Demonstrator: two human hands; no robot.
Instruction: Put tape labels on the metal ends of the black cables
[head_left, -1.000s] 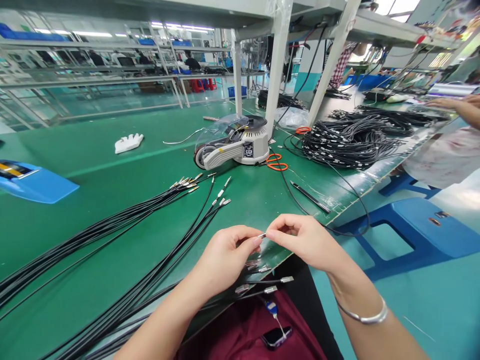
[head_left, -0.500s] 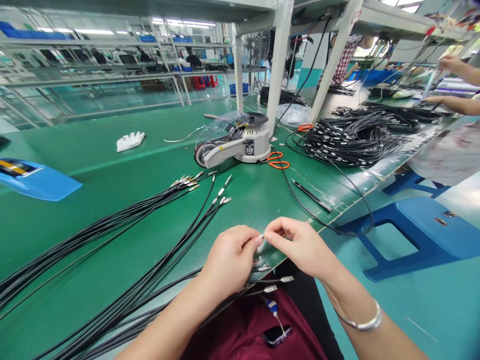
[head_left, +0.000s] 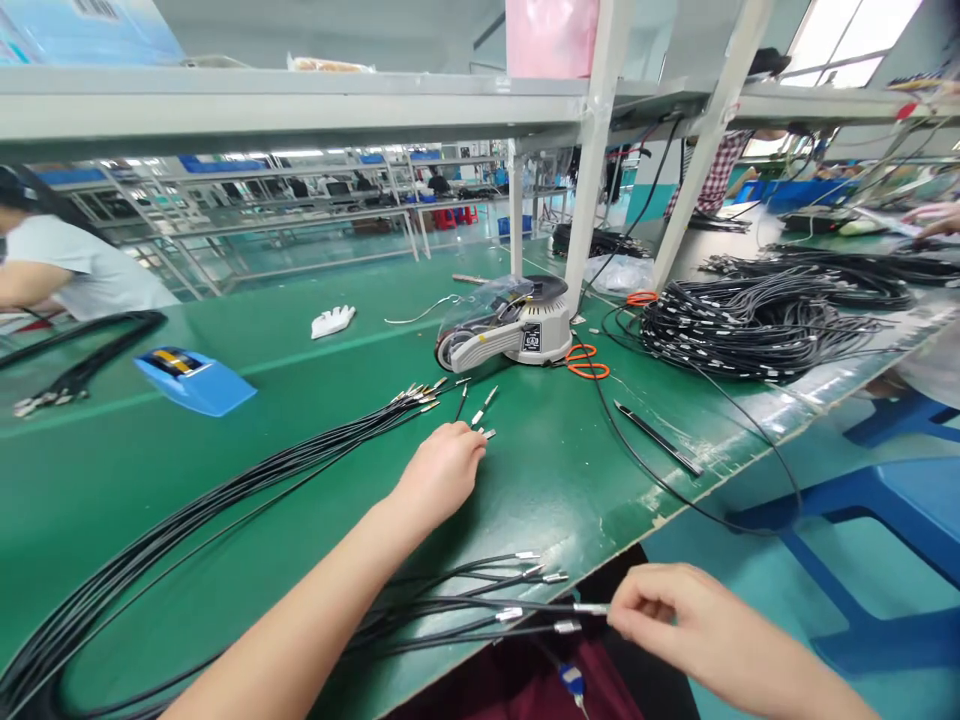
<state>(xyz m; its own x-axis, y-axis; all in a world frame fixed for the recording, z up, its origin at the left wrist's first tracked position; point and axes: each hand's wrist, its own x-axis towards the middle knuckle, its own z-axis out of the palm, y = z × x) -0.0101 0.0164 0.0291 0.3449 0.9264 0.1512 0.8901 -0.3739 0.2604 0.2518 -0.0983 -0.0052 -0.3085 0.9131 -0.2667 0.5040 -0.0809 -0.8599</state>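
My left hand (head_left: 441, 472) reaches out over the green table (head_left: 225, 470), fingers curled down onto the metal-tipped ends of a few black cables (head_left: 480, 412). Whether it grips one is hidden. My right hand (head_left: 675, 615) hovers off the table's near edge, pinching the metal tip of one black cable (head_left: 589, 608) from a small fan of cables (head_left: 480, 600) that overhangs the edge. A long bundle of black cables (head_left: 225, 490) runs from the lower left to gold-tipped ends (head_left: 420, 392).
A grey tape dispenser (head_left: 517, 330) stands mid-table beside orange scissors (head_left: 583, 362). A large coil of black cables (head_left: 750, 320) lies right. A blue tray (head_left: 195, 378) and white glove (head_left: 332, 320) lie left. Blue stools (head_left: 885, 520) stand right. Another person (head_left: 67, 265) sits far left.
My hands have parted: the left moved forward onto the cable ends on the table, the right dropped to the near edge onto a cable tip. The view tilted up and right.
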